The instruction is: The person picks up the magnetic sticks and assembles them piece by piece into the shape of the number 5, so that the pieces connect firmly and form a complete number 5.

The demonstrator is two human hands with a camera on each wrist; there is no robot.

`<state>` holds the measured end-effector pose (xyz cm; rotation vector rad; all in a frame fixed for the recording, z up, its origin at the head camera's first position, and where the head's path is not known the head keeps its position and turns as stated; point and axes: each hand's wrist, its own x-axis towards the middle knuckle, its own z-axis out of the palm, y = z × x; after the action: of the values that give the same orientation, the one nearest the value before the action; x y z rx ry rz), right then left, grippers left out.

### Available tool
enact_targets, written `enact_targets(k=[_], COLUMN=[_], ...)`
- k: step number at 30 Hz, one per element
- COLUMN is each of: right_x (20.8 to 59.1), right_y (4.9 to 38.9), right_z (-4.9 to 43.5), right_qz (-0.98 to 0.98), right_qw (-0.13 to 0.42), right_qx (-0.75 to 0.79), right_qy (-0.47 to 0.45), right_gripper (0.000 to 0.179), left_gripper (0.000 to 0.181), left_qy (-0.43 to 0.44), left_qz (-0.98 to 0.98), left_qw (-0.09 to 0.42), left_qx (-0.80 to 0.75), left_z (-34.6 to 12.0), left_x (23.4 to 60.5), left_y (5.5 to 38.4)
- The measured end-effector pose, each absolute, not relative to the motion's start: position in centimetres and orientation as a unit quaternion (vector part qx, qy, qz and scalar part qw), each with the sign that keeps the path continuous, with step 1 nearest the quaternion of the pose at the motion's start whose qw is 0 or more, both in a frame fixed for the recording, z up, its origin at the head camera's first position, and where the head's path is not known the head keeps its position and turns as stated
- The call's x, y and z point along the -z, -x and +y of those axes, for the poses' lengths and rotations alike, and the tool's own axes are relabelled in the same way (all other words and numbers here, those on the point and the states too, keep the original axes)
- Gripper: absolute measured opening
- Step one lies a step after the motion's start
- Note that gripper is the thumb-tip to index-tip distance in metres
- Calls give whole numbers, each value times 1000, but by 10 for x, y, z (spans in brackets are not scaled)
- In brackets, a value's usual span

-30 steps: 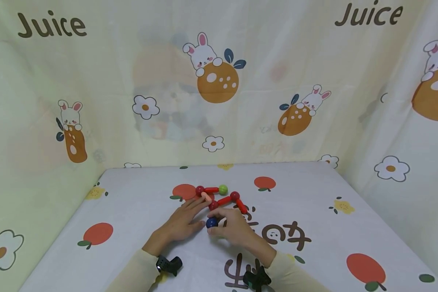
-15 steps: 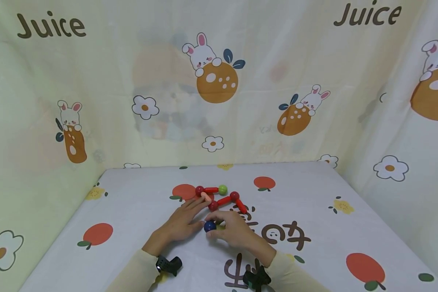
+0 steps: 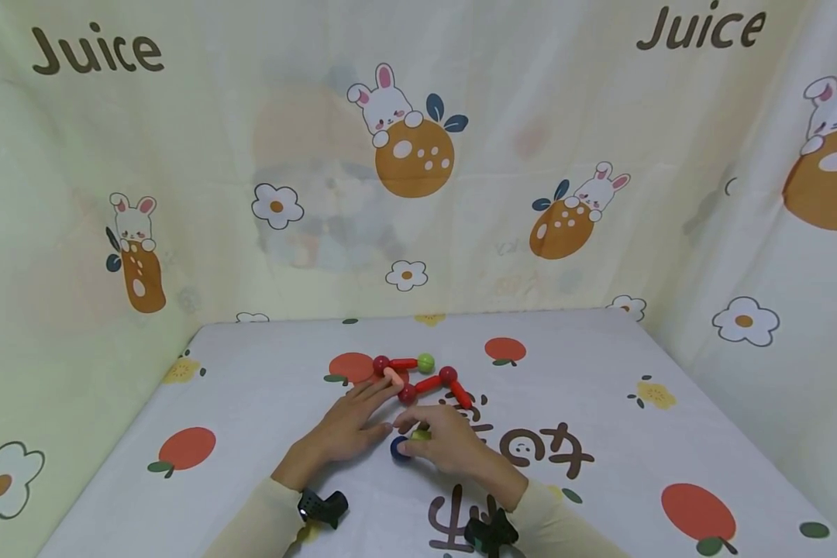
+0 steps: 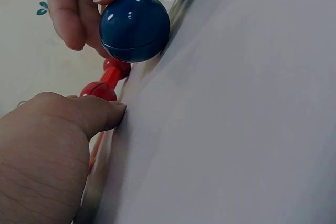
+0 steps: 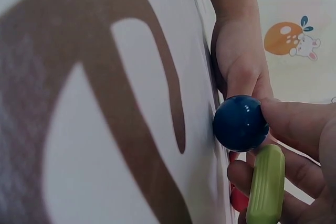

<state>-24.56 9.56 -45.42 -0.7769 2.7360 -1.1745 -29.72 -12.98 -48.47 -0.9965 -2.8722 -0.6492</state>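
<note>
Patterned cloth (image 3: 565, 387) lay beneath; right hand (image 3: 449, 442) pinched a blue ball (image 5: 239, 124), judged light, rigid, slick, best gripped at the green rod (image 5: 266, 187); left hand (image 3: 344, 430) lay unclenched.

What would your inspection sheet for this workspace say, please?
Surface: pale tablecloth, printed with fruit and lettering.
Job's things: two blue balls, green rod; beyond, red rods, red balls, lime ball, pink rod.
Clutter: nothing seen.
Hands: left hand rests on the tablecloth by the pink rod; right hand holds a blue ball; black camera on each wrist.
Cables: nothing seen.
Surroundings: pale curtains, printed with rabbits and flowers.
</note>
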Motion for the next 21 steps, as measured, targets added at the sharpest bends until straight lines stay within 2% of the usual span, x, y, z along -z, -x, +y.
enact_targets(k=[21], right_x=[446], right_y=[241], right_z=[92], right_qz=[919], right_qw=[65], right_qx=[273], right_qy=[276], right_gripper=[32], left_gripper=[72], left_qy=[320], left_qz=[-925], left_qw=[9], left_qx=[204], left_z=[-130], left_x=[484], left_y=[296])
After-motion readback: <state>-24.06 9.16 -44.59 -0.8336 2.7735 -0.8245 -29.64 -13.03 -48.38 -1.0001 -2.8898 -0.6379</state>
